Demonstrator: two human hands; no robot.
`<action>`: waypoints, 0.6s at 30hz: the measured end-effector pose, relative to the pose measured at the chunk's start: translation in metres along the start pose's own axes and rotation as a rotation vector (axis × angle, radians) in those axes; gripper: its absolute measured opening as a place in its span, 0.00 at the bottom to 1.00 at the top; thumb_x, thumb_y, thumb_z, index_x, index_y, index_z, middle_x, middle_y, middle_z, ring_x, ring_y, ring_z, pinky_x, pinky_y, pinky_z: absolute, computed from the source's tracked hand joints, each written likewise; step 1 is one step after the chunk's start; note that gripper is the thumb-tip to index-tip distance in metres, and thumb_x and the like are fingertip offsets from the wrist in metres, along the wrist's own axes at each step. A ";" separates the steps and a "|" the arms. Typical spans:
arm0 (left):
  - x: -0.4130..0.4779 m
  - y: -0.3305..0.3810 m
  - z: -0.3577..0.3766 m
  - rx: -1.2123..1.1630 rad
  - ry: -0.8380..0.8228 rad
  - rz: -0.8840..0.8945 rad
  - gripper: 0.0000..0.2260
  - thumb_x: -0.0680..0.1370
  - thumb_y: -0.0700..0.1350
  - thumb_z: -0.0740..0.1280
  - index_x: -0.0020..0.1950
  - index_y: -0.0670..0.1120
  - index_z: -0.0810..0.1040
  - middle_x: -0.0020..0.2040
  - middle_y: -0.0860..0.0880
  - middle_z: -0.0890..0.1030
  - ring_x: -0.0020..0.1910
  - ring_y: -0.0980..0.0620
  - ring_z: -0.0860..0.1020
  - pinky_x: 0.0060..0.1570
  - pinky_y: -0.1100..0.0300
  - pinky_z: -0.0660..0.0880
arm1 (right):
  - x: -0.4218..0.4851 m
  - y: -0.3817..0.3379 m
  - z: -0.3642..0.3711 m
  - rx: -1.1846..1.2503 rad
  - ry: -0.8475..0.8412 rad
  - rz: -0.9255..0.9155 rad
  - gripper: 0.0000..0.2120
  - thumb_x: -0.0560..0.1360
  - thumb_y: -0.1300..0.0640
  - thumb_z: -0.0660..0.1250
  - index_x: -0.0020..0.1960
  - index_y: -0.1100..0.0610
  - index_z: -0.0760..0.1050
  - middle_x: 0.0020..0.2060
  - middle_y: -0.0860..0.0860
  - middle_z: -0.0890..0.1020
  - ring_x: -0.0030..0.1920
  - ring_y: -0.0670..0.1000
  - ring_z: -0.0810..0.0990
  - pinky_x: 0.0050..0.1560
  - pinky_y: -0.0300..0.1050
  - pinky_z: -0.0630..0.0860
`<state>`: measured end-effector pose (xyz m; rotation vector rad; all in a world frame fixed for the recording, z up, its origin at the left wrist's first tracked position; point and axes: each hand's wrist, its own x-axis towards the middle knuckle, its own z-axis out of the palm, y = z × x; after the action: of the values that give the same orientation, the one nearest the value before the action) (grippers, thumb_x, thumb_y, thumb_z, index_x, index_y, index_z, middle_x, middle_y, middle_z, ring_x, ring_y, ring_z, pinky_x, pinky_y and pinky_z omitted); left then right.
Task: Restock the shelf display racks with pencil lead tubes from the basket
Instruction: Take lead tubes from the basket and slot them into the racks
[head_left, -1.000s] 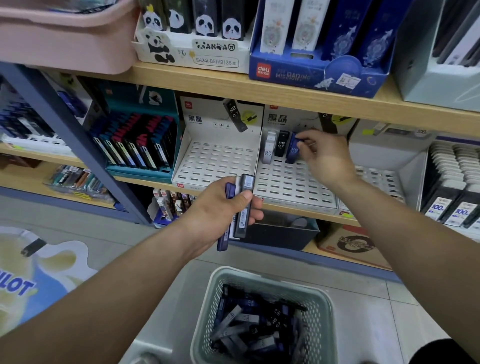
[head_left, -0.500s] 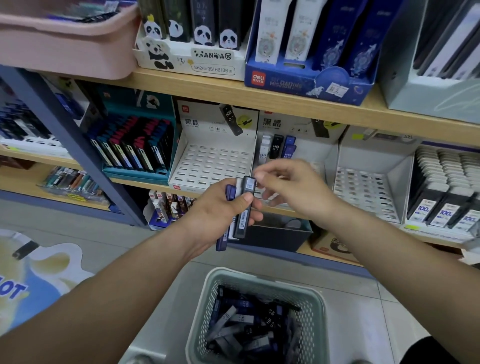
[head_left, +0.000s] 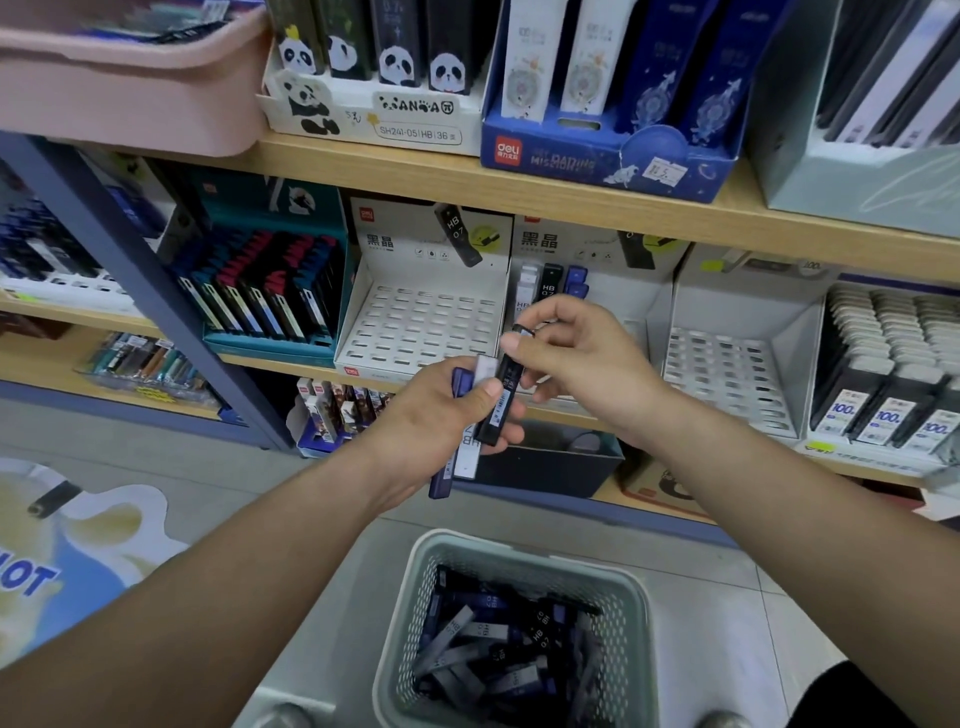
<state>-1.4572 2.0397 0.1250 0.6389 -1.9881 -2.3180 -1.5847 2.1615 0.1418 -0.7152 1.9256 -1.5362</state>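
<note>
Head view thread, quick one.

**A:** What's been changed since a second ago?

**B:** The right hand (head_left: 582, 364) was seen up at the middle rack (head_left: 655, 312) with a blue tube. Now it's been brought back down, and the top of the black tube (head_left: 500, 402) is pinched between thumb and forefinger. That tube is gripped lower down by the left hand (head_left: 434, 415) as part of a bundle (head_left: 467, 452), held in front of the racks and above the basket (head_left: 519, 544). So one more slot can be counted as filled, and the next tube looks to be getting pulled out.

**A:** Counts?

**B:** Three tubes are held in the bundle: the black one, a blue tube (head_left: 441, 478) and a white tube (head_left: 487, 366). Three slotted racks are seen. No tubes can be made out in the left rack (head_left: 421, 327) or the right rack (head_left: 727, 374). Probably four are slotted in the middle one (one white, one black, two blue), but its lower rows are hidden by the hand. A heap of tubes (head_left: 498, 644) is left in the basket, too tangled to be counted.
</note>
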 end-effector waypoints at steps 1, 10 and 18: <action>0.001 0.000 0.001 0.003 -0.004 0.001 0.09 0.84 0.41 0.60 0.55 0.43 0.79 0.45 0.44 0.85 0.42 0.48 0.85 0.44 0.58 0.82 | 0.001 0.000 0.001 -0.036 0.021 -0.009 0.13 0.74 0.57 0.74 0.54 0.60 0.76 0.39 0.62 0.83 0.34 0.50 0.81 0.34 0.43 0.79; 0.003 -0.001 0.002 0.016 0.039 -0.025 0.08 0.85 0.39 0.59 0.54 0.45 0.78 0.44 0.45 0.86 0.42 0.49 0.85 0.45 0.60 0.82 | 0.003 0.001 -0.014 0.174 0.010 0.038 0.15 0.74 0.71 0.70 0.60 0.64 0.77 0.48 0.61 0.86 0.51 0.57 0.86 0.53 0.51 0.82; 0.006 -0.002 -0.005 0.058 0.143 -0.054 0.07 0.85 0.43 0.60 0.55 0.49 0.77 0.50 0.45 0.86 0.45 0.47 0.86 0.51 0.54 0.82 | 0.006 0.005 -0.030 0.077 0.016 -0.019 0.14 0.75 0.68 0.70 0.56 0.54 0.80 0.45 0.51 0.87 0.44 0.50 0.85 0.46 0.46 0.83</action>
<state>-1.4605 2.0341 0.1212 0.8463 -2.0042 -2.1818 -1.6105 2.1788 0.1421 -0.6918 1.8654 -1.6229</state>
